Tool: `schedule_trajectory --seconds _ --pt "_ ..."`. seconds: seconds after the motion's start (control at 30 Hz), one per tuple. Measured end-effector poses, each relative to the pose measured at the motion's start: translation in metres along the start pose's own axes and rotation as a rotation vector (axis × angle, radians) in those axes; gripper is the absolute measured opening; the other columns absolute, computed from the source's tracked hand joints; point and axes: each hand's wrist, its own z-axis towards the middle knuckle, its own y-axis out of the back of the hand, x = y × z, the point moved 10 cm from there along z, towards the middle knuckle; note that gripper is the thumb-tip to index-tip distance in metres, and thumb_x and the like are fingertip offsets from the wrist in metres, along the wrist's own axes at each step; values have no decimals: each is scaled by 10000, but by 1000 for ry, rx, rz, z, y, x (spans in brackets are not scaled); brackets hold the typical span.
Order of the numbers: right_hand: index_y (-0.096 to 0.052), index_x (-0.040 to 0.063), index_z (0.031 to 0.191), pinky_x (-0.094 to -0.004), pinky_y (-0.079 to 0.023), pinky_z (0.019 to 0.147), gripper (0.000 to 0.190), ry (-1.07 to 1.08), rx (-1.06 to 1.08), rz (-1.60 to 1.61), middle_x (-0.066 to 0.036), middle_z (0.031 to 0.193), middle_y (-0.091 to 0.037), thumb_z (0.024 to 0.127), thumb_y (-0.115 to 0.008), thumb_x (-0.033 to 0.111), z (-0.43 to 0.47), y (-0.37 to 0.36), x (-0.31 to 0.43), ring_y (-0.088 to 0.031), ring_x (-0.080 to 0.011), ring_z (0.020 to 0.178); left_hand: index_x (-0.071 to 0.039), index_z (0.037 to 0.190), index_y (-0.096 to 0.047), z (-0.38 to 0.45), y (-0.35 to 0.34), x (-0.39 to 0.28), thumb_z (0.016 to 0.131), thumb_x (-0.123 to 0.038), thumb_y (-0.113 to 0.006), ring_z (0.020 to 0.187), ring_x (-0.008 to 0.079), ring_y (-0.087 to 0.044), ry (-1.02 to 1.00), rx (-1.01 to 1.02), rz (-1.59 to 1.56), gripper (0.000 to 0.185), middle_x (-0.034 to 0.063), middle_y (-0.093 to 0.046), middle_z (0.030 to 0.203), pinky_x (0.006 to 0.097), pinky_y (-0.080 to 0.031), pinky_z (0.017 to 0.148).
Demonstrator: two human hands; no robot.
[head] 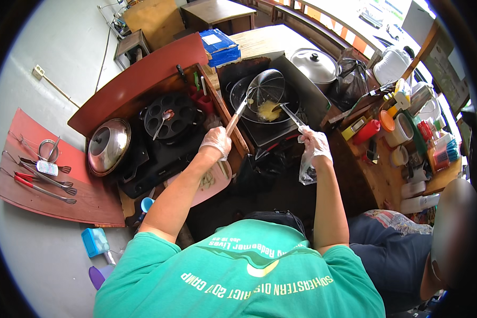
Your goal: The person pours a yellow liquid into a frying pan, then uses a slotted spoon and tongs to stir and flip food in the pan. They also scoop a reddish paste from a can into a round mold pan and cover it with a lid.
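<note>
My left hand (216, 144), in a clear plastic glove, grips the wooden handle of a wire spider strainer (267, 85). The strainer's round basket is tilted over a dark wok (238, 93) on the right-hand stove. In my gloved right hand (316, 146) is the handle of a metal utensil (292, 113), perhaps a turner; its dark end touches a yellow piece of frying food (269, 111). This food lies in the wok below the basket. Loose plastic of the right glove hangs below my wrist.
A round-welled pan (169, 115) holding a spoon sits left, near a domed lid (109, 147). Below is a pink cutting board (210, 185). A lidded pot (315, 67) stands behind right; bottles and tubs crowd a wooden shelf (365, 175). Another person (393, 254) is close on my right.
</note>
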Motion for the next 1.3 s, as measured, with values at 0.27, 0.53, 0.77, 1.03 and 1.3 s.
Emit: schedule_trajectory --seconds 0.27,0.53,0.77,1.03,1.3 --pt "-671 22 703 -284 -354 618 315 9 34 -98 -55 725 -638 937 -714 229 2 -10 -10 -501 -122 668 8 973 -731 -4 10 -4 888 -227 -697 959 420 -725 29 -6 23 252 262 -736 967 477 -590 889" --pt "-640 66 698 -262 -259 488 365 -199 15 -71 37 593 -483 896 -785 337 8 -16 -63 -383 -65 505 23 1041 -671 -14 20 -16 961 -204 -628 935 415 -741 -24 -30 89 244 275 -740 966 479 -616 833" --pt "-662 82 714 -250 -312 479 331 -255 53 8 7 651 -607 870 -809 334 23 -27 -97 -433 -57 514 30 1305 -605 -24 23 -14 951 -195 -643 858 423 -744 -43 -105 142 422 252 -739 877 505 -615 770" --pt "-687 90 822 -215 -324 482 246 -246 114 66 15 709 -629 890 -804 295 26 -27 -92 -459 -30 548 -29 1430 -565 -32 29 -13 924 -150 -633 772 393 -743 -96 -240 217 525 216 -741 856 480 -607 694" --pt "-683 124 934 -205 -335 496 204 -314 156 156 27 742 -628 872 -824 258 24 -25 -101 -475 -36 564 -15 1417 -576 -29 24 -18 929 -164 -618 791 382 -752 -49 -207 276 511 214 -751 869 470 -619 725"
